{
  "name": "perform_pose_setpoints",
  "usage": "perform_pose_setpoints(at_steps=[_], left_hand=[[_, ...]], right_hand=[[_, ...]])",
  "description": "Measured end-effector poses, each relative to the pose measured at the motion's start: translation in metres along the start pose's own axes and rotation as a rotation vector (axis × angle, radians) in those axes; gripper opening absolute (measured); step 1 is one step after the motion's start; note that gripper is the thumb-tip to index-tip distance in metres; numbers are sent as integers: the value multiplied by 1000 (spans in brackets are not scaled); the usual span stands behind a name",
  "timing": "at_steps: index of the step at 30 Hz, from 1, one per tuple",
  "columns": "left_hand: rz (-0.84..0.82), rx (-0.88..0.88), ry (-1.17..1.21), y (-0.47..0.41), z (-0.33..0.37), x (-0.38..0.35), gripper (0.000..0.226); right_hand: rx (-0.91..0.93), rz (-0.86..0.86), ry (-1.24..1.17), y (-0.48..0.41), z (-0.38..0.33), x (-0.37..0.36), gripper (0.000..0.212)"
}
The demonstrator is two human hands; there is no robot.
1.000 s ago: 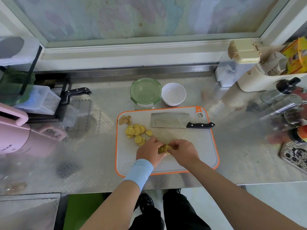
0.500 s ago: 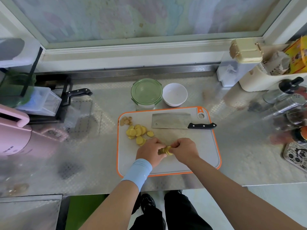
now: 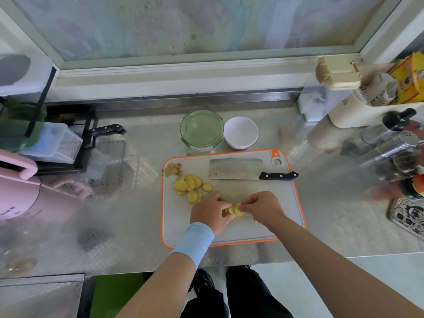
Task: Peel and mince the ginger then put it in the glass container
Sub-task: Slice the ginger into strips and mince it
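Ginger slices [image 3: 234, 210], peeled and cut, sit stacked at frame centre between the left hand [image 3: 210, 213] and right hand [image 3: 263, 208], both pinching them, while mincing remains and the glass container [image 3: 202, 131] above stays lidded.

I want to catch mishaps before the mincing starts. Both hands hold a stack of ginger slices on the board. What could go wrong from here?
The stack of ginger slices, pinched between the left hand and right hand, may topple and scatter when released. The cleaver lies flat just behind them, so a careless reach could brush its blade. The glass container is lidded and needs opening first.
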State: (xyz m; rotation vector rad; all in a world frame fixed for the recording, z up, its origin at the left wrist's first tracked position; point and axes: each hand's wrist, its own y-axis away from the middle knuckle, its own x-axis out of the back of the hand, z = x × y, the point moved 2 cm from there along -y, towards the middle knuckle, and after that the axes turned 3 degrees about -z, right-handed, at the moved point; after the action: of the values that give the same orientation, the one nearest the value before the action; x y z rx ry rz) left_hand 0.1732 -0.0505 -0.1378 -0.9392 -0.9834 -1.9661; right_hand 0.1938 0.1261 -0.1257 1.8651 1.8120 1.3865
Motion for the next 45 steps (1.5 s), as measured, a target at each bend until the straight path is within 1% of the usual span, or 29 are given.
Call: perform_pose_setpoints(at_steps=[3, 6, 12, 19, 21, 23, 25, 27, 29, 31, 33, 36, 39, 41, 43, 45], left_hand=[[13, -1, -3, 0, 1, 0, 33], [28, -7, -23, 2, 3, -1, 35], [96, -45, -31, 4, 6, -3, 27], [21, -28, -33, 1, 10, 0, 36], [18, -6, -18, 1, 9, 0, 34], [31, -2, -20, 1, 9, -1, 30], [31, -10, -32, 1, 8, -2, 31], [26, -20, -32, 1, 7, -2, 37], [85, -23, -8, 3, 3, 6, 37], [158, -11, 1, 3, -5, 17, 33], [182, 30, -33, 0, -16, 27, 31], [234, 114, -25, -3, -34, 45, 28], [174, 246, -53, -1, -48, 53, 22], [132, 318, -32, 3, -57, 56, 19], [94, 306, -42, 7, -65, 53, 20], [53, 259, -99, 8, -69, 48, 25]], right_hand=[[11, 22, 24, 0, 1, -3, 13], [27, 86, 86, 5, 1, -9, 12], [36, 168, 158, 16, 1, -16, 16], [49, 209, 155, 15, 4, -19, 20], [48, 208, 148, 14, 4, -17, 20], [95, 203, 195, 14, 3, -17, 15], [174, 168, 302, 14, 0, -18, 7], [230, 127, 415, 14, -3, -17, 12], [272, 116, 480, 14, -10, -13, 18], [314, 152, 453, 12, -23, -9, 21], [357, 171, 434, 7, -40, -10, 23], [402, 111, 506, -4, -66, -24, 27], [410, 40, 598, -16, -83, -40, 31], [430, 23, 664, -23, -90, -51, 29], [463, 36, 733, -28, -93, -62, 24], [483, 62, 729, -32, -93, -68, 22]])
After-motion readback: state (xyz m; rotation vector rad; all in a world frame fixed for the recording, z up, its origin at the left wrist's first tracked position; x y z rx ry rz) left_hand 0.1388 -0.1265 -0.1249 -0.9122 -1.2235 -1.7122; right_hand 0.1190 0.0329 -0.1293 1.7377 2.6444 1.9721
